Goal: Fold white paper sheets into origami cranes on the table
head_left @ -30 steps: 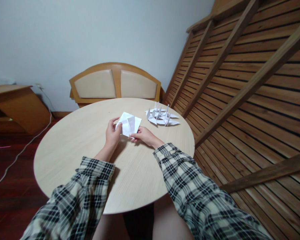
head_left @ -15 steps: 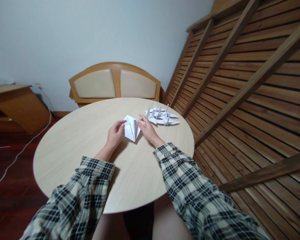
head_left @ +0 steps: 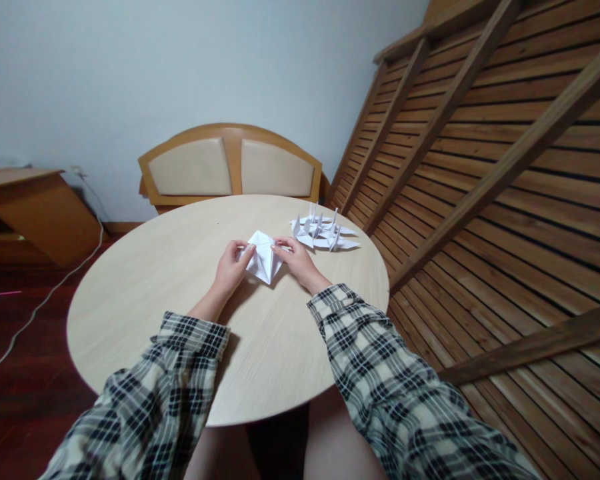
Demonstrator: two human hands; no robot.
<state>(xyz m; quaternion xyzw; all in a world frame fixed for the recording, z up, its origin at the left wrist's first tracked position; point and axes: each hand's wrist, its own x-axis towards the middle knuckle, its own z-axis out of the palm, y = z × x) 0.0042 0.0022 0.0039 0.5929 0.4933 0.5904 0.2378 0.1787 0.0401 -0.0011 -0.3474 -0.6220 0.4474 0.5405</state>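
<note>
A white sheet of folded origami paper point(head_left: 264, 261), roughly diamond-shaped with creases down its front, is held just over the round table between my hands. My left hand point(head_left: 233, 263) pinches its left side, thumb on top. On the right edge, my right hand point(head_left: 297, 259) grips the paper with thumb in front and fingers curled behind. Several finished white paper cranes point(head_left: 325, 232) stand grouped beyond my right hand, wings spread and necks upright. The paper's underside is hidden.
The pale round table point(head_left: 145, 300) fills the middle. Behind it stands a padded headboard point(head_left: 236, 163). Slatted wooden boards point(head_left: 480, 187) lean along the right. At left are a wooden desk point(head_left: 35, 207) and a white cable point(head_left: 45, 303) trailing over the dark red floor.
My right fingers, stretched out before, have curled in behind the paper's right edge. My left thumb has shifted onto the paper's front. The cranes have not moved.
</note>
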